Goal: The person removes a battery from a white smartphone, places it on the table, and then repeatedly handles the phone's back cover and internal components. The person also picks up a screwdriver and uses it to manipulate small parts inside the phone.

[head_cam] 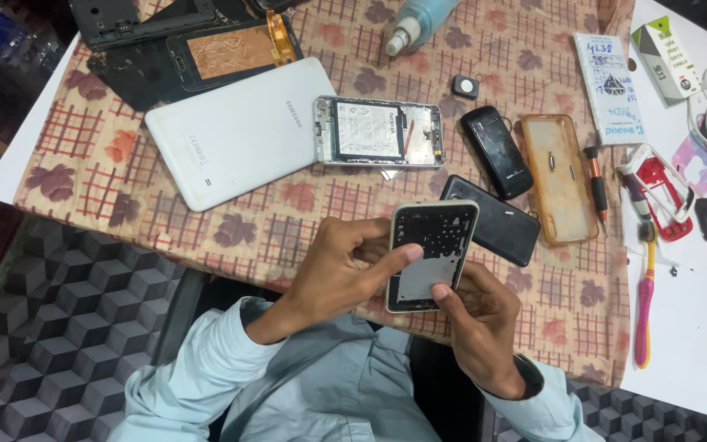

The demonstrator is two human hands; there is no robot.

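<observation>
While both hands steady it above the desk [681, 327] edge, the phone frame [431, 255] faces upward; left hand [337, 266] grips its side, right hand [476, 319] pinches its lower corner, exposing the inside.

Both arms wear long pale blue shirt sleeves [206, 368], loose and creased, ending at the wrists. The hands, left [341, 270] and right [480, 323], are bare. No rings show.
</observation>
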